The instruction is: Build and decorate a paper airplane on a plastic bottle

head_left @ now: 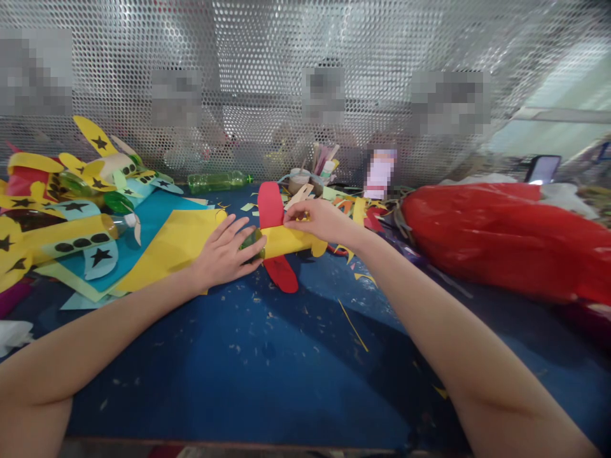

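A toy airplane (286, 242) made from a green plastic bottle lies in front of me, wrapped in yellow paper with red paper wings. My left hand (229, 251) holds its bare green bottle end, thumb and fingers around it. Over the yellow body, beside the upper red wing (270, 205), my right hand (310, 219) has its thumb and fingertips pinched together. Whatever is between those fingertips is too small to make out. The lower red wing (282, 275) points toward me.
Finished-looking bottle airplanes (81, 235) crowd the left, beside yellow paper sheets (167, 248). A green bottle (217, 182), a cup of sticks (300, 178) and a phone (380, 173) stand at the back. Paper scraps lie around; a red plastic bag (496, 235) is at right. Perforated mesh (267, 63) rises behind.
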Demonstrator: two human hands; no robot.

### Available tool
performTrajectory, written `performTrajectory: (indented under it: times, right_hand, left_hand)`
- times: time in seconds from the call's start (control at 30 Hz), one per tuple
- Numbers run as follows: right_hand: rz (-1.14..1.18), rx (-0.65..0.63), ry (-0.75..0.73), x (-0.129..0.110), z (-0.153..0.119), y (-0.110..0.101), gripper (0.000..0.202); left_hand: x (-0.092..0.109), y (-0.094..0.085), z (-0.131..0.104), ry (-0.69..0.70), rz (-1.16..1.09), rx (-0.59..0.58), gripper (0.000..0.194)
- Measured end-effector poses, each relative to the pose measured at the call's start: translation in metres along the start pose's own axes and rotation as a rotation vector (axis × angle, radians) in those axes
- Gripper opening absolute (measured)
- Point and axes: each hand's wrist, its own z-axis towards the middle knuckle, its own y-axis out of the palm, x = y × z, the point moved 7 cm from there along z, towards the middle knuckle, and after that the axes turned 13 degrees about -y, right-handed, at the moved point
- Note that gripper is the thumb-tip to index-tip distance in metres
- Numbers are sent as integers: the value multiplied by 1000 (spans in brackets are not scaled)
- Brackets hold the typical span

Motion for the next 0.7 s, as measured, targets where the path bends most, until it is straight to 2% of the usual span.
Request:
performTrajectory:
  times: [0.2,0.47,0.57,0.7]
  right_hand:
    - [-28,5,-45,-2,1,0,12]
    - [-67,14,-75,-2,1,1,11]
    - [-141,48,-117,-1,2,2,8]
    - [-297,96,-103,2,0,-4,10]
  left_hand:
    - [0,-1,0,0,8,24,32]
    - [-6,7,-4,-51,-101,-41,37]
    - [-5,5,-3,-36,-98,-19,36]
    - [-4,4,-2,-28,-49,-21,34]
